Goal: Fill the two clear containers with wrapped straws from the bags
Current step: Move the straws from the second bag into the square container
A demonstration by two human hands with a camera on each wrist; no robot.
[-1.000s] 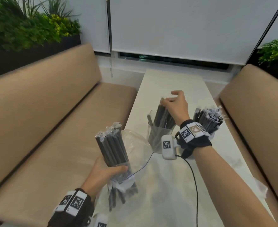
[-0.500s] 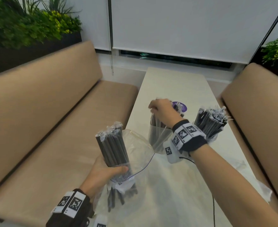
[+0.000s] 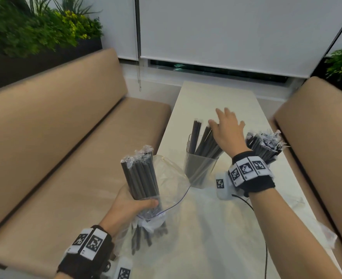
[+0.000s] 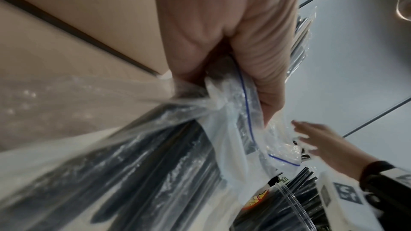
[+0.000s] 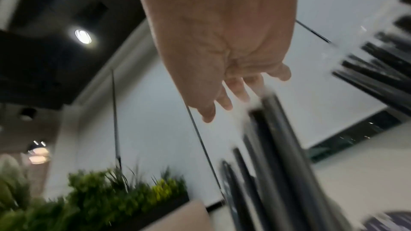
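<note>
The left hand (image 3: 128,205) is clenched around a bundle of dark wrapped straws (image 3: 139,174) together with the mouth of a clear zip bag (image 3: 172,184), held upright over the near end of the pale table (image 3: 216,97); more straws hang inside the bag below the fist. The right hand (image 3: 227,131) is spread flat with straight fingers and holds nothing; it sits above the straws standing in the left clear container (image 3: 200,170), at or just beside their tips, though contact cannot be confirmed. The second container is largely hidden behind the right wrist; a dense fan of straws (image 3: 263,144) rises from it. Tan benches (image 3: 55,127) flank the table on both sides.
</note>
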